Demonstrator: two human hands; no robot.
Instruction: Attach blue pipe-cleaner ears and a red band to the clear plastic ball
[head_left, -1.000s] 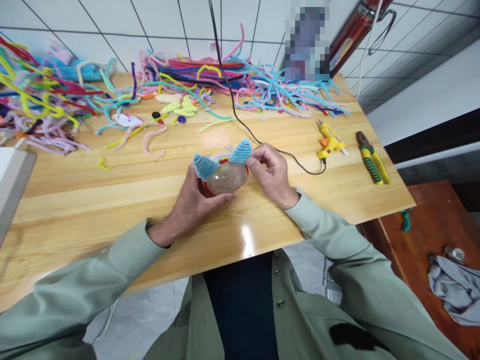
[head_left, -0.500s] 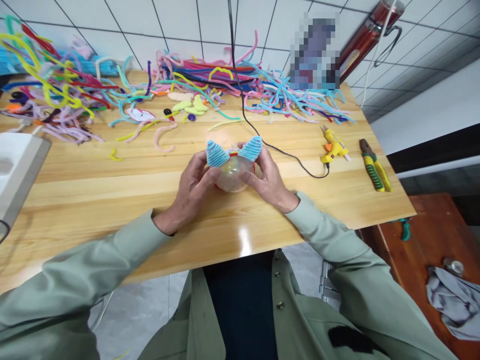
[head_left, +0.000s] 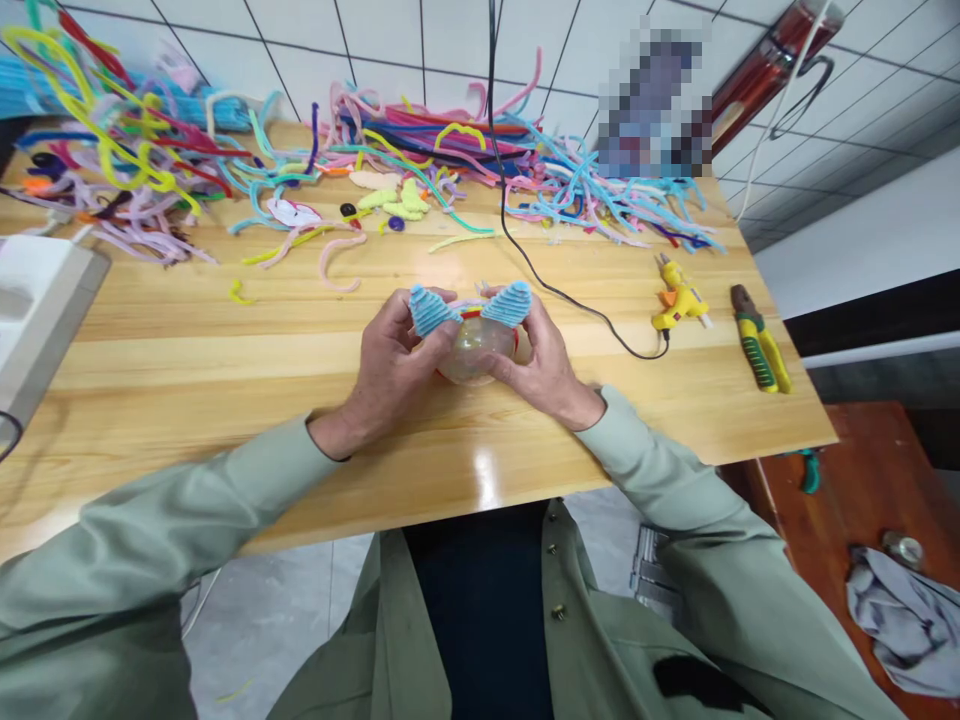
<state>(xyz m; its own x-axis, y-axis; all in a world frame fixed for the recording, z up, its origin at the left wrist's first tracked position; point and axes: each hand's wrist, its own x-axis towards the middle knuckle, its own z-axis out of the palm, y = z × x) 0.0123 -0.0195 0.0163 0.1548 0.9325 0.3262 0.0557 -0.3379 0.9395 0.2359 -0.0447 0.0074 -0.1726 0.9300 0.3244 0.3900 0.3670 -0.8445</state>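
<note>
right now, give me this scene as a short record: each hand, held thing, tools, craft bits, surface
left hand: gripping one side of the clear rounded piece
right hand: gripping the opposite side
held thing: two blue pointed pieces along its far edge
tools: yellow glue gun, pliers
craft bits: multicoloured fuzzy stems
surface: wooden table

Head-worn view, facing forward and down onto wooden table (head_left: 187, 370).

The glue gun (head_left: 681, 304) lies on the table (head_left: 225, 370), between dome (head_left: 477, 343) and pliers (head_left: 759, 345) (pipe cleaners (head_left: 427, 130) behind).
</note>
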